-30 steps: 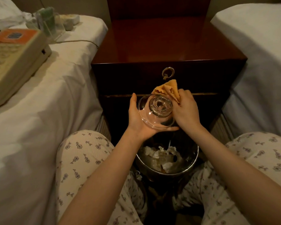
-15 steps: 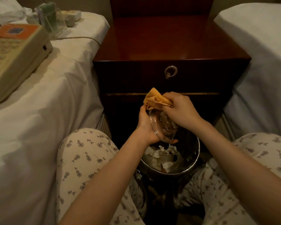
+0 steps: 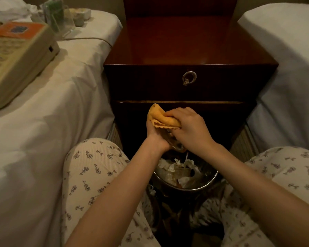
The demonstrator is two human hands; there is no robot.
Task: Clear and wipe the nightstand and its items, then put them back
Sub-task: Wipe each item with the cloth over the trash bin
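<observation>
Before the nightstand [image 3: 185, 41], my left hand [image 3: 154, 135] cups the glass dish [image 3: 178, 146]; my right hand [image 3: 190, 129], touching its right side, clutches the yellow cloth [image 3: 162, 119] into it.

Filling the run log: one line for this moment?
step: wipe | left hand: holds glass dish | right hand: grips orange cloth, pressed into it | where: above waste bin, in front of nightstand
</observation>
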